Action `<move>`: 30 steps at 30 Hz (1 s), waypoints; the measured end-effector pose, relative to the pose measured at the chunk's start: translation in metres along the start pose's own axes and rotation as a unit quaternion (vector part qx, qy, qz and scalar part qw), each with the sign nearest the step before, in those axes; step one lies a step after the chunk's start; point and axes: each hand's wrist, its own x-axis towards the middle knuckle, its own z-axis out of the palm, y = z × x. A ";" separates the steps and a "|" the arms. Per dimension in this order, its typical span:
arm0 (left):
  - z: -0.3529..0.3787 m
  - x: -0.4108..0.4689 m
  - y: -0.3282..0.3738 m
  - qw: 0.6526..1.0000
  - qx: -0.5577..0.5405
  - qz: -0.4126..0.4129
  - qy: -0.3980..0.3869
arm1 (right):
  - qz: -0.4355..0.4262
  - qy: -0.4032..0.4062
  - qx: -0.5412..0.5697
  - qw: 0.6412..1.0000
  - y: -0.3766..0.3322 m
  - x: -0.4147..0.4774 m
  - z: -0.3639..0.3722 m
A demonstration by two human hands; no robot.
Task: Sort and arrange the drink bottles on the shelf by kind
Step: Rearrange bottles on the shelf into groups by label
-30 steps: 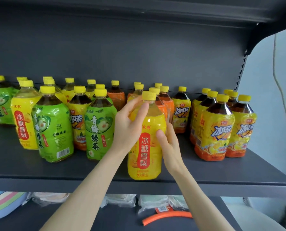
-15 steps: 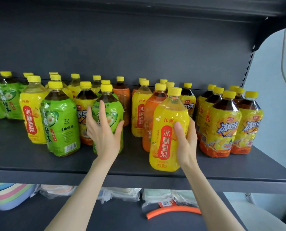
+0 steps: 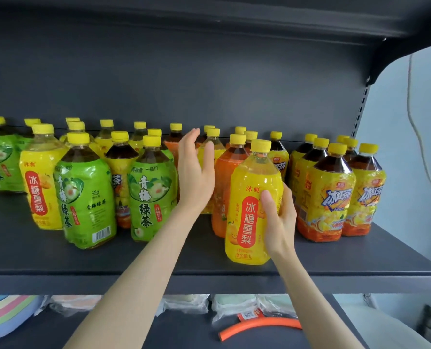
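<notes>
Head camera, the only view, looks onto a dark grey metal shelf (image 3: 134, 263) crowded with yellow-capped plastic drink bottles. The landmark is the tall yellow pear-drink bottle (image 3: 249, 197) with a red oval label, upright at the front of the shelf, ahead of all the rows. The right hand (image 3: 281, 220) grips it at mid-body, thumb pressed on the label front and fingers wrapped round its right side. Whether its base bears on the shelf or is just lifted I cannot tell.

The left hand (image 3: 195, 172) is up and to the left of that bottle and apart from it, fingers straight, holding nothing. It stands in the gap between a green-labelled tea bottle (image 3: 151, 195) further left and an orange-bodied bottle (image 3: 223, 187) just behind the landmark's left shoulder. Whether it touches anything behind it cannot be made out.

Close to the landmark's right is a cluster of dark iced-tea bottles (image 3: 327, 197) in yellow-and-orange wrap. Far to its left stands a second yellow pear-drink bottle (image 3: 39, 182), likely where its kind belongs.

The held bottle looks full to the neck, so probably heavy for one hand. Its glossy film wrap may be slippery, and the thin plastic wall should give under a squeeze. The mid-body grip suits it; the free hand under the base or at the stiffer neck would steady a carry past the neighbours.
</notes>
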 end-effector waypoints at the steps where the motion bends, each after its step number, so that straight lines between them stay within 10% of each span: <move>1: 0.009 0.013 -0.002 0.997 -0.025 -0.073 -0.020 | 0.000 0.000 0.000 1.000 0.000 0.000 0.000; 8: 0.042 0.071 -0.053 0.954 0.031 -0.265 -0.136 | 0.011 -0.001 0.008 1.000 0.004 0.002 -0.002; 30: 0.008 0.029 -0.016 0.975 0.204 -0.087 -0.002 | 0.024 -0.018 0.014 0.999 0.009 0.005 -0.004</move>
